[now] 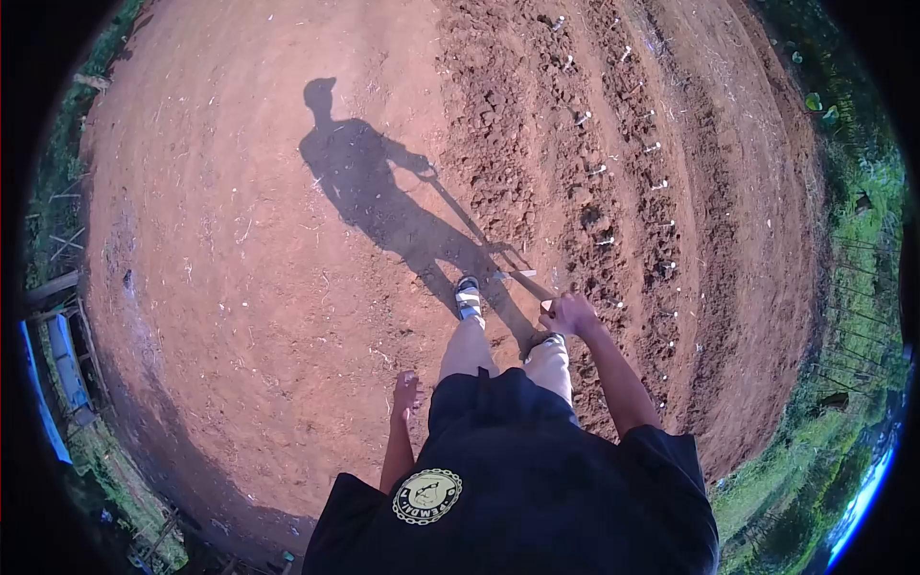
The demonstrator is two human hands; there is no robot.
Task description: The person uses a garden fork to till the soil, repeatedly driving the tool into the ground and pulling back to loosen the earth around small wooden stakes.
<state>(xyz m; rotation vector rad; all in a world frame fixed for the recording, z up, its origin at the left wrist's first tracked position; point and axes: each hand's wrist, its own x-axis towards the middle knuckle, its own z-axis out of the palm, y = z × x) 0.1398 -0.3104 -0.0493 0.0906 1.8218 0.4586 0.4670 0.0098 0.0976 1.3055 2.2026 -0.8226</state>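
My right hand [572, 314] is wrapped round the wooden handle of a long-handled hoe [539, 290], in front of my right leg. The tool slants down to the ground, where a pale, narrow head edge shows near my feet; the head's full shape is hard to make out. My left hand [406, 395] hangs at my left side over bare soil, fingers loosely bent and apart, holding nothing. A striped shoe [468, 297] on my left foot stands just left of the tool's head.
Smooth reddish soil [230, 240] spreads ahead and left, with my shadow [369, 182] across it. At the right run dug, cloddy rows [494, 144] and lines of small white markers [604, 241]. Green plants [862, 287] edge the plot; a blue-and-white structure [67, 359] stands far left.
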